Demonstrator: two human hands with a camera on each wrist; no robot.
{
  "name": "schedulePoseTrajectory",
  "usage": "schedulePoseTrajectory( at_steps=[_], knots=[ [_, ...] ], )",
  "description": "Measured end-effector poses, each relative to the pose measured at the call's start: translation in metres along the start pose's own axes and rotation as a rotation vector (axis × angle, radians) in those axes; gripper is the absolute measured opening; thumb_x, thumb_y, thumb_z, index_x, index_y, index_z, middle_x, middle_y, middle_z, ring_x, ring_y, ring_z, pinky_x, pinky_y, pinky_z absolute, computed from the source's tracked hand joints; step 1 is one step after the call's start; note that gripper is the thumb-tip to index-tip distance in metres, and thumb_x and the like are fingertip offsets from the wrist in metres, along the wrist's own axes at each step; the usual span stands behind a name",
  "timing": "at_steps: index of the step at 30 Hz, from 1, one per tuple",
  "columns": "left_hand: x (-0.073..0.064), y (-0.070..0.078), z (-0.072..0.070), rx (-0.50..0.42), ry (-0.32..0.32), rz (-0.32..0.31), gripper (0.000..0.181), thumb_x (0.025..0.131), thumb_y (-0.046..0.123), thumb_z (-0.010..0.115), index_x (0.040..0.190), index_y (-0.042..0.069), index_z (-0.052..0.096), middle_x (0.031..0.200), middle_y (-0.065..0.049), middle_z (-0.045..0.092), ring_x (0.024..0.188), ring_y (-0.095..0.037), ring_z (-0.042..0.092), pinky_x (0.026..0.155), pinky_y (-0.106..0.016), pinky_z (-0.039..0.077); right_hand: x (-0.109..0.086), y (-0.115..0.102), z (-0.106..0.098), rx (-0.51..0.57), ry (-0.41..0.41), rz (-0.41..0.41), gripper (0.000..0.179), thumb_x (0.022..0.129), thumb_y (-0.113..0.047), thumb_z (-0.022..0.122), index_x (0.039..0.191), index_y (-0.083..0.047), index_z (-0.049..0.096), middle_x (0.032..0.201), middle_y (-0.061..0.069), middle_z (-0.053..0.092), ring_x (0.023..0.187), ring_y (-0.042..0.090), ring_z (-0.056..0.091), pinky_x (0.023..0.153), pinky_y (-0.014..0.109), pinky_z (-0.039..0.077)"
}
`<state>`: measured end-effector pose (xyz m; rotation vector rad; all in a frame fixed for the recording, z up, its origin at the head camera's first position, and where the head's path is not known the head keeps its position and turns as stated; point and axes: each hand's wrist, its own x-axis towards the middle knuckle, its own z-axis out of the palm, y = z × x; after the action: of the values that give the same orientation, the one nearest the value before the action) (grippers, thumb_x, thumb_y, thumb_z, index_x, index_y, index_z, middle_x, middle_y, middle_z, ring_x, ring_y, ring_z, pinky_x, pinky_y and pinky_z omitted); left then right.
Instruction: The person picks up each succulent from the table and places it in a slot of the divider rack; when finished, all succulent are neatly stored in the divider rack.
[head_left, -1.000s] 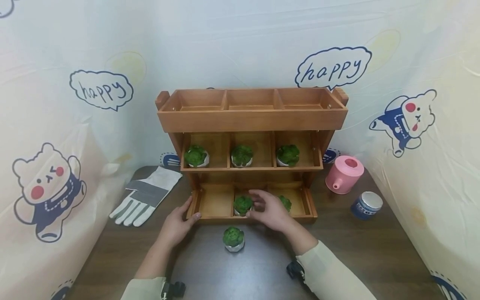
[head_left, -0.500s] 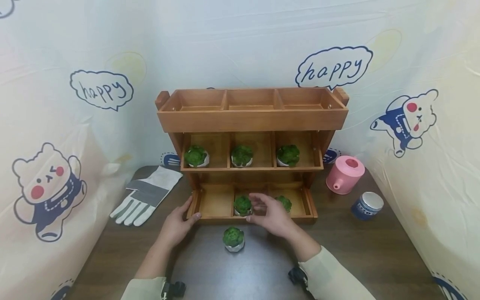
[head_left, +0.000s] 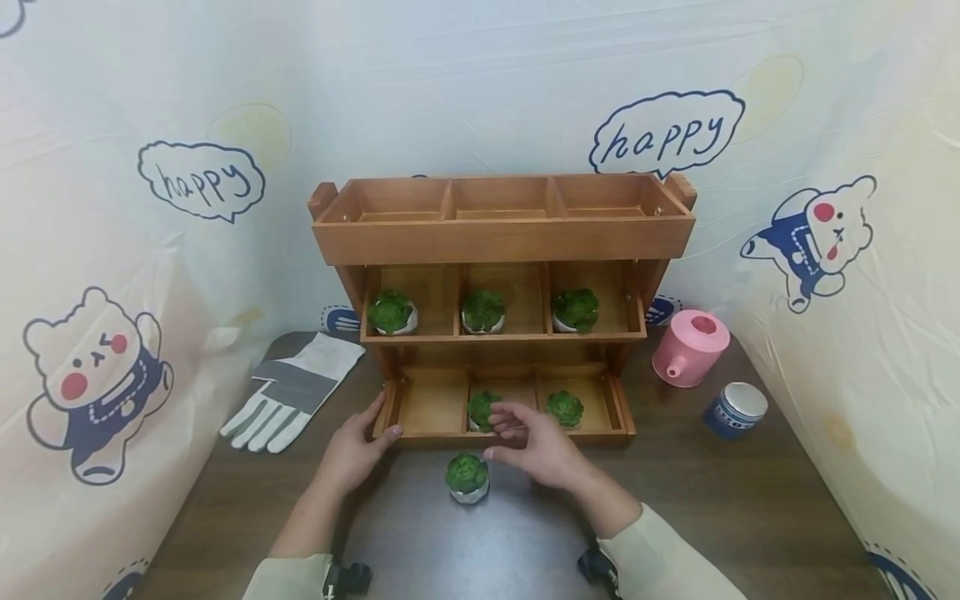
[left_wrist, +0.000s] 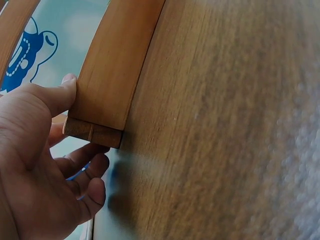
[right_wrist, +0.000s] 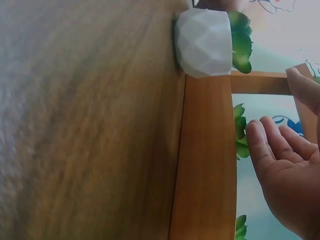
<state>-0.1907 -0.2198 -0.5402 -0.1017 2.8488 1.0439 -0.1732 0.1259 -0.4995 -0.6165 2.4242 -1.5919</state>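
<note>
A three-tier wooden planter shelf (head_left: 504, 242) stands on the dark table. At its lower left corner my left hand (head_left: 358, 446) grips the bottom tier, thumb on the front board (left_wrist: 112, 75) and index finger round the end. My right hand (head_left: 536, 446) holds nothing; its fingers are spread loosely in front of the bottom tier. Just behind its fingertips, partly hidden, a potted succulent (head_left: 482, 408) sits in the bottom middle compartment. Another succulent (head_left: 565, 408) sits in the bottom right one. On the table before the shelf stands a succulent (head_left: 467, 479) in a white faceted pot (right_wrist: 204, 44).
The middle tier bears three potted succulents, such as the one at its centre (head_left: 483, 310). Left of the shelf lies a grey-and-white work glove (head_left: 296, 392). To the right stand a pink watering can (head_left: 690, 350) and a blue-and-white jar (head_left: 735, 411). A printed cloth (head_left: 480, 92) hangs behind.
My right hand has drawn back from the bottom middle succulent, towards the front and down, uncovering the bottom right succulent. The left hand has stayed on the shelf corner.
</note>
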Motion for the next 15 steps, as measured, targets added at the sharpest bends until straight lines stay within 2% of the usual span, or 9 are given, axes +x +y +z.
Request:
schedulePoseTrajectory(
  at_steps=[9,15],
  knots=[
    [-0.001,0.001,0.001,-0.002,0.003,0.001,0.078,0.1,0.049,0.065,0.165,0.022,0.03,0.156,-0.032,0.041,0.144,-0.053,0.038,0.114,-0.069,0.032,-0.004,0.004,0.007,0.02,-0.071,-0.007,0.065,0.091,-0.033,0.082,0.142,-0.001,0.057,0.129,0.011,0.068,0.117,0.03,0.067,0.101,0.043,0.055],
    [-0.002,0.003,-0.001,0.002,0.001,-0.004,0.078,0.101,0.049,0.065,0.165,0.022,0.03,0.156,-0.033,0.04,0.144,-0.053,0.038,0.114,-0.069,0.032,-0.006,0.007,0.012,0.018,-0.142,-0.007,0.069,0.089,-0.035,0.084,0.142,-0.003,0.057,0.133,0.013,0.067,0.122,0.03,0.064,0.106,0.044,0.052]
  ],
)
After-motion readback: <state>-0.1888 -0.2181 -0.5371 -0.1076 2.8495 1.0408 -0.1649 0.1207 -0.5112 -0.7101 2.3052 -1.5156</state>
